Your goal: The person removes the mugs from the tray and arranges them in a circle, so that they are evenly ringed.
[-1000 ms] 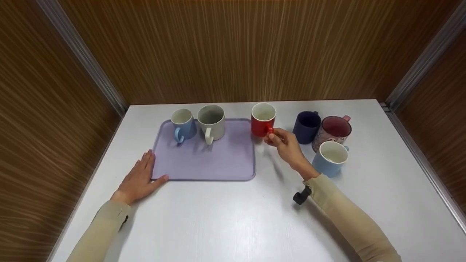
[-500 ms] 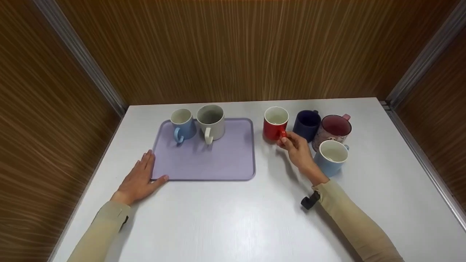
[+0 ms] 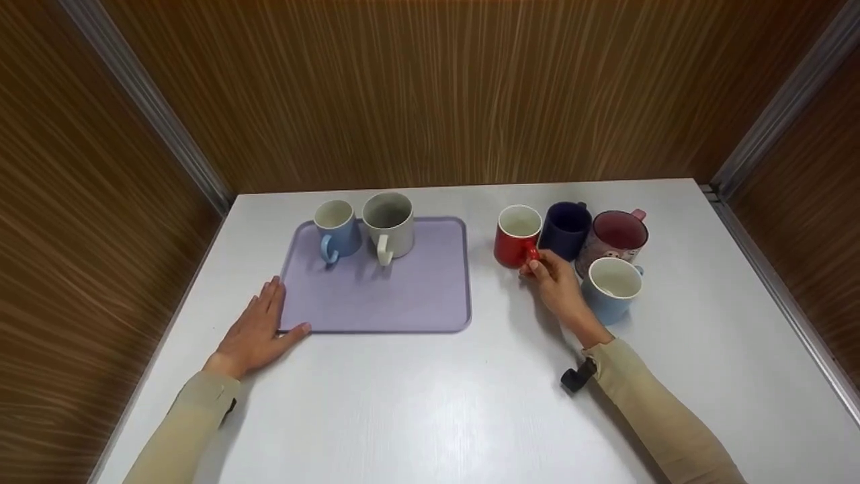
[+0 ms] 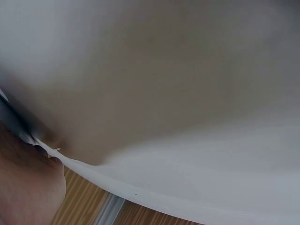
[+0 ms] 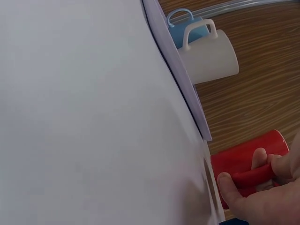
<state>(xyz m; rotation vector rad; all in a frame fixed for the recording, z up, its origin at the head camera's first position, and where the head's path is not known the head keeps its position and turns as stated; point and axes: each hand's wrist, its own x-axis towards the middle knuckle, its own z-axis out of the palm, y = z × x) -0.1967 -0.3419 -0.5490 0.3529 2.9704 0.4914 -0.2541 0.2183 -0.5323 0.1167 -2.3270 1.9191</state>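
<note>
My right hand (image 3: 559,289) pinches the handle of a red mug (image 3: 512,247), which is upright between the tray and the other mugs. In the right wrist view, thumb and fingers close round the handle of the red mug (image 5: 239,159), its base at or just over the table. My left hand (image 3: 254,336) lies flat, fingers straight, at the front left corner of a lilac tray (image 3: 376,302). On the tray's back part stand a blue mug (image 3: 344,236) and a larger off-white mug (image 3: 400,235). The left wrist view shows mostly blurred table and part of the left hand (image 4: 28,187).
Right of the red mug stand a dark navy mug (image 3: 563,238), a patterned mug with a pink inside (image 3: 588,255) and a light blue mug (image 3: 605,302), close together. Wood-grain panels (image 3: 430,94) bound the white table (image 3: 403,403) at the back and sides.
The right hand has carried the red mug from beside the tray's right edge rightward and nearer to me, close to the navy mug. The left hand and tray have stayed put.
</note>
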